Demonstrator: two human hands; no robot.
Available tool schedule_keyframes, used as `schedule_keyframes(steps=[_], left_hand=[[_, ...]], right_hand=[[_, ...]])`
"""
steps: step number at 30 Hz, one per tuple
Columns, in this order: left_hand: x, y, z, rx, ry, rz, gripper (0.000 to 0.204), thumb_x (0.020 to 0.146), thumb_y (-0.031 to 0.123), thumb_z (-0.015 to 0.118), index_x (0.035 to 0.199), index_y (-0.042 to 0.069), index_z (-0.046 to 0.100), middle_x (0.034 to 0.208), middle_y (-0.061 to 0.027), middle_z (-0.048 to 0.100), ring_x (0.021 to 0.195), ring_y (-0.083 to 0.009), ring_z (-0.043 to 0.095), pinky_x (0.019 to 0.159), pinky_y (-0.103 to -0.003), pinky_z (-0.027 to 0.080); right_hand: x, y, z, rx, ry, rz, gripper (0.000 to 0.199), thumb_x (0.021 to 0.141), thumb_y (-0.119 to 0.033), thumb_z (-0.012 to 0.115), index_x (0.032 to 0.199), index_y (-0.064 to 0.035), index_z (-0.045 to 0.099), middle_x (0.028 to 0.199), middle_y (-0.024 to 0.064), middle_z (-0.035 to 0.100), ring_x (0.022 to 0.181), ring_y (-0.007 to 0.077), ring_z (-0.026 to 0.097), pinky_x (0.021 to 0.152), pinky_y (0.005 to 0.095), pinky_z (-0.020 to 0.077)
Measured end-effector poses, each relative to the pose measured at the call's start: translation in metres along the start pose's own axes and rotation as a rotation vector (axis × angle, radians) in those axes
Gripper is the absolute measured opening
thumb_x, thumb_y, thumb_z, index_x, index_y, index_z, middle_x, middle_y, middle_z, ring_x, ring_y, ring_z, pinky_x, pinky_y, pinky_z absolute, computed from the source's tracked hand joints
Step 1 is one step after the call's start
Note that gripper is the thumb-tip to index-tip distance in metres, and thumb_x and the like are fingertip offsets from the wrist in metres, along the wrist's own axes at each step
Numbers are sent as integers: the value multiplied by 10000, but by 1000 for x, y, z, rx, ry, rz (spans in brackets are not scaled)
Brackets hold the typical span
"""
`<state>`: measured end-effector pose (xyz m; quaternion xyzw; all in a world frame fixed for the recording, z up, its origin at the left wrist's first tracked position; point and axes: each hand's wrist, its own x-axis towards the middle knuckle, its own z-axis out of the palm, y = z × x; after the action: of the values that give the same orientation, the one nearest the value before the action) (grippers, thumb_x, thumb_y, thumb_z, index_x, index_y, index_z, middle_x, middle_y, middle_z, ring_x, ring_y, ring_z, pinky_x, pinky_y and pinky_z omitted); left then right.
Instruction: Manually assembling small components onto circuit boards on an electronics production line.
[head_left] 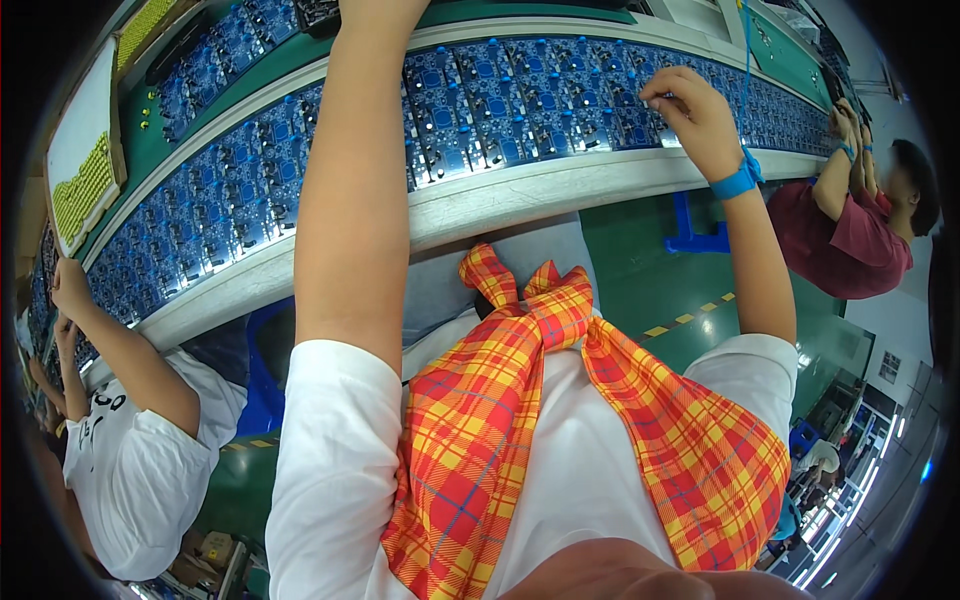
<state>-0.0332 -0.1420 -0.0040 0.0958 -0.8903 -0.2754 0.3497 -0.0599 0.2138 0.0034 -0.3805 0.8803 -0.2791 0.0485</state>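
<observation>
A long row of blue circuit boards (500, 100) with small parts on them runs across in front of me. My right hand (692, 108) is over the boards right of the middle, thumb and fingers curled together in a pinch. Whatever the fingertips hold, if anything, is too small to make out. A blue wrist strap (737, 178) circles that wrist, and a thin blue cord hangs close by. My left forearm (355, 150) stretches across the boards to the top edge of the picture, where the hand passes out of sight.
A pale rail (540, 190) edges the line nearest me. At far left, a tray of small yellow parts (85, 190) lies beside more boards. Co-workers' hands are at the line on the left (70, 290) and right (845, 125). A blue stool (695, 238) stands below.
</observation>
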Motion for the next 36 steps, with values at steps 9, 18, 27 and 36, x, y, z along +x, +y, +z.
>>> schedule_keyframes(steps=[9,18,27,36], left_hand=[[-2,-3,8,-4,4,15,204,895,234,705,962,68,804,961,-169,753,975,-380,679,890,-456,533],[-1,-2,8,-22,10,4,216,910,240,687,976,69,802,981,-176,750,978,-389,677,891,-464,532],[1,-5,9,-98,-3,11,232,922,228,667,981,39,788,949,-217,737,937,-400,700,854,-456,547],[3,-10,9,-112,-18,42,246,914,217,670,974,3,774,949,-229,734,928,-398,707,851,-444,550]], right_hand=[[-4,5,4,38,-27,141,144,959,-13,659,1089,-23,721,1029,59,728,965,150,694,859,262,548],[-2,17,-2,207,-59,169,137,956,-32,679,1085,-19,720,1034,59,729,967,138,690,859,261,551],[1,10,4,-133,-49,-101,128,913,3,671,1028,-32,714,1000,82,721,918,224,706,816,307,554],[7,22,-5,-172,-122,-261,156,868,39,670,995,-37,717,1012,94,721,936,279,707,820,343,564]])
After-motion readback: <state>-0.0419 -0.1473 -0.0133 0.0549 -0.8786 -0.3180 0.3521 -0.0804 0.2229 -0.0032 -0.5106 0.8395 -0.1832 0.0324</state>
